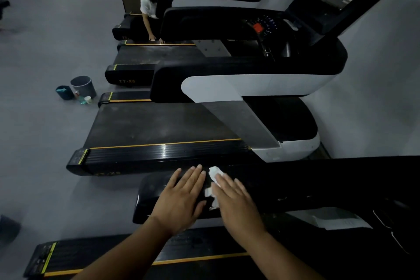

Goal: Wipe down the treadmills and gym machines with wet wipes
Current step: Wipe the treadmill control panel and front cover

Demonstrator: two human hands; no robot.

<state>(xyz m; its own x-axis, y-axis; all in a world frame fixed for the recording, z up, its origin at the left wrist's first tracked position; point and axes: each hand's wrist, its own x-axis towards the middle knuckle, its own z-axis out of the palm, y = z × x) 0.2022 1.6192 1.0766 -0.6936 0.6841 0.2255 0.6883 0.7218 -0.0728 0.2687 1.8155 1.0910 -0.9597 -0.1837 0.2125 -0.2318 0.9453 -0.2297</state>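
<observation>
Head view: the right hand (pixel 236 202) lies flat, fingers straight, pressing one white wet wipe (pixel 214 173) onto the black handrail (pixel 154 191) of the nearest treadmill (pixel 113 254) (flat pressure probably keeps the wipe in full contact). The left hand (pixel 181 198), equally flat and holding nothing, rests beside it, likely bracing. Count: four treadmill decks (pixel 154 125), one grey bin (pixel 83 86), one teal bucket (pixel 64 93).

grey floor (pixel 45 41) | grey waste bin (pixel 83 86) upright on it, top open | teal bucket (pixel 64 93) just beside the bin, on its left | white cup (pixel 88 99) and small bottle (pixel 80 98) at the bin's foot | person in white top (pixel 147 4) crouched far back, arm reaching down | pale wall (pixel 386 75) at right
</observation>
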